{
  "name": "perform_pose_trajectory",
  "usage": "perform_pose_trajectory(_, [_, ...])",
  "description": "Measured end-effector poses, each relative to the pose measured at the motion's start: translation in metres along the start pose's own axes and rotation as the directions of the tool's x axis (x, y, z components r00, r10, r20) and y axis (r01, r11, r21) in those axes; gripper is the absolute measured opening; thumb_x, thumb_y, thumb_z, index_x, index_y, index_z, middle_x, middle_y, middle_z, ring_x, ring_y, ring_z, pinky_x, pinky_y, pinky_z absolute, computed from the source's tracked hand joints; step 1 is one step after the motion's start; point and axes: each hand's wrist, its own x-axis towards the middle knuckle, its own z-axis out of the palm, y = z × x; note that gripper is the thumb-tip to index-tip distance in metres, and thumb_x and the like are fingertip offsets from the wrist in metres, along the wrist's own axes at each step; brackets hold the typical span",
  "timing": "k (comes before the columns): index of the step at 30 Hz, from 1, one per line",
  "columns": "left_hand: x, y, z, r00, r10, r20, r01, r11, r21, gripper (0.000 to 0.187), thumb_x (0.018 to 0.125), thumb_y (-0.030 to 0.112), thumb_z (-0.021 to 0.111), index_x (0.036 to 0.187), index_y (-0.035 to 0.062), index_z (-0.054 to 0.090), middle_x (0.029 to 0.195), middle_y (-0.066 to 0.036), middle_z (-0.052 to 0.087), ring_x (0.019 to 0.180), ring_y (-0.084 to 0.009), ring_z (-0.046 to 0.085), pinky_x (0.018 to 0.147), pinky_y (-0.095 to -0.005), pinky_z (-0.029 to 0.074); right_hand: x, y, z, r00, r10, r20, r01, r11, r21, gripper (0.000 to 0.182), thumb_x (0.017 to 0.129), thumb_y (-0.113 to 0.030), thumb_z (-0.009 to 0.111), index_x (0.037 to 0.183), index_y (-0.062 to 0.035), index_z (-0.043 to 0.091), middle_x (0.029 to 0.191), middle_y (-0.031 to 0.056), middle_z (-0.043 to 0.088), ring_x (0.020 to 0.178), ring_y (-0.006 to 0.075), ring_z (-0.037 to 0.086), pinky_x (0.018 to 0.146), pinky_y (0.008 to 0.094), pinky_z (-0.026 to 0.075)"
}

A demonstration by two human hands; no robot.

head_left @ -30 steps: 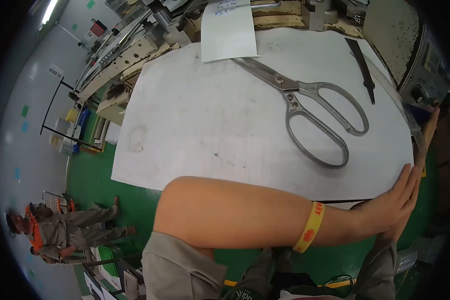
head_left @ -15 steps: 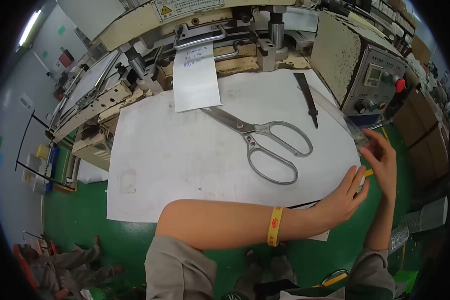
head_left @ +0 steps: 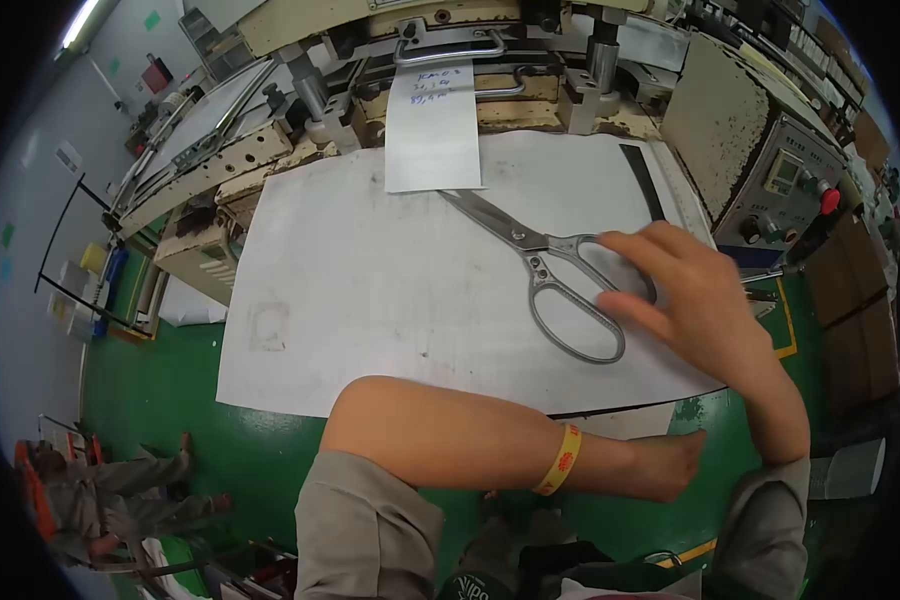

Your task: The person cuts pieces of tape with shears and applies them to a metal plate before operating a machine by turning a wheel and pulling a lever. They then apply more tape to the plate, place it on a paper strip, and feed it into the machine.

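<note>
A large pair of metal scissors (head_left: 519,237) lies on the white sheet (head_left: 370,300), its handles towards the right. Over these handles reaches my right hand (head_left: 685,290), thumb and forefinger apart, fingertips at the upper loop. My left hand (head_left: 662,466) is low at the sheet's front right edge, with its fingers hidden from view; a yellow band (head_left: 560,460) circles that wrist. A white paper strip (head_left: 432,140) with blue handwriting overlaps the scissor tips. Behind my right hand lie a dark, narrow tool (head_left: 642,182), partly covered, and a clear ruler (head_left: 682,190).
A worn cream press machine (head_left: 370,25) with metal posts and handles stands along the back. Its control box (head_left: 785,175), with a red button, rises at the right. Cardboard boxes (head_left: 855,340) stand farther right. Another person (head_left: 120,490) is at lower left.
My right hand has left the ruler's end and moved left over the scissor handles. My left hand has drawn down from beside it. The view has shifted slightly.
</note>
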Motion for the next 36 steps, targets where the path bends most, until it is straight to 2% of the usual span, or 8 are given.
perform_pose_trajectory(7, [-0.004,-0.001,0.003,0.991,-0.083,-0.108,0.089,0.995,0.046,0.03,0.072,0.021,0.054,0.088,0.0,0.068,0.094,-0.013,0.064,0.095,-0.0308,0.059,0.097,-0.0514,0.035,0.023,-0.013,-0.001,0.938,-0.096,0.333,-0.036,0.929,0.369,0.039,0.072,-0.013,0.062,0.109,-0.0031,0.054,0.073,0.0181,0.057,0.068,0.037,0.056,0.064,0.0421,0.045])
perform_pose_trajectory(17, [0.004,-0.002,0.005,1.0,-0.026,0.014,0.027,0.998,-0.06,0.029,0.078,0.02,0.052,0.093,-0.0006,0.066,0.097,-0.016,0.063,0.096,-0.0317,0.059,0.098,-0.0543,0.034,-0.037,-0.009,-0.024,0.955,0.291,0.061,-0.295,0.954,0.055,0.052,0.064,-0.002,0.063,0.115,-0.0054,0.055,0.059,0.0104,0.05,0.048,0.0215,0.05,0.047,0.0337,0.04])
perform_pose_trajectory(24, [-0.001,-0.005,-0.005,0.998,0.004,0.061,0.001,0.997,-0.073,0.029,0.076,0.021,0.055,0.092,0.0,0.067,0.096,-0.016,0.063,0.094,-0.0324,0.06,0.096,-0.0536,0.037,-0.027,0.043,-0.017,0.935,0.288,-0.207,-0.302,0.953,-0.037,0.039,0.071,-0.006,0.069,0.109,-0.0057,0.058,0.073,0.0082,0.052,0.057,0.0177,0.051,0.052,0.03,0.041])
perform_pose_trajectory(27, [-0.006,-0.006,-0.009,1.0,0.004,0.002,-0.003,0.999,-0.053,0.027,0.075,0.021,0.056,0.09,0.0007,0.067,0.095,-0.016,0.063,0.092,-0.0322,0.06,0.093,-0.0517,0.039,-0.046,0.074,-0.023,0.741,0.241,-0.627,-0.244,0.966,0.082,0.036,0.081,-0.012,0.066,0.115,-0.0049,0.056,0.097,0.0034,0.057,0.084,0.0105,0.054,0.073,0.0243,0.044])
perform_pose_trajectory(29, [-0.002,-0.007,-0.011,1.0,0.017,-0.014,-0.018,0.997,-0.081,0.027,0.075,0.02,0.057,0.09,0.0007,0.067,0.095,-0.015,0.063,0.091,-0.0313,0.06,0.093,-0.0508,0.04,-0.062,0.109,-0.018,0.369,0.284,-0.885,-0.21,0.953,0.218,0.04,0.086,-0.019,0.063,0.121,-0.0025,0.052,0.107,0.0043,0.055,0.095,0.0114,0.051,0.084,0.0255,0.041])
perform_pose_trajectory(32, [0.0,-0.012,-0.023,0.982,-0.057,-0.179,0.026,0.985,-0.169,0.025,0.074,0.018,0.056,0.091,0.0032,0.066,0.093,-0.013,0.062,0.09,-0.0285,0.059,0.091,-0.0451,0.04,-0.094,0.213,0.001,0.174,0.329,-0.928,-0.24,0.928,0.284,0.042,0.09,-0.025,0.057,0.123,0.0005,0.048,0.117,0.0093,0.053,0.108,0.015,0.051,0.095,0.026,0.035])
perform_pose_trajectory(34, [-0.008,-0.022,-0.049,0.943,-0.184,-0.278,0.146,0.978,-0.152,0.024,0.074,0.018,0.056,0.092,0.0038,0.065,0.095,-0.013,0.062,0.091,-0.0273,0.058,0.09,-0.0426,0.04,-0.105,0.249,0.021,0.257,0.773,-0.58,-0.132,0.622,0.772,0.061,0.091,-0.037,0.053,0.133,0.0022,0.033,0.133,0.0129,0.04,0.122,0.0197,0.04,0.101,0.0296,0.029])
perform_pose_trajectory(36, [-0.031,-0.032,-0.079,0.846,-0.343,-0.409,0.336,0.938,-0.092,0.024,0.075,0.019,0.055,0.091,0.0031,0.064,0.099,-0.013,0.06,0.095,-0.0274,0.057,0.091,-0.0415,0.04,-0.113,0.274,0.044,0.348,0.639,-0.686,-0.259,0.769,0.584,0.062,0.092,-0.039,0.048,0.135,0.0028,0.032,0.141,0.014,0.031,0.129,0.0229,0.032,0.103,0.0308,0.027])
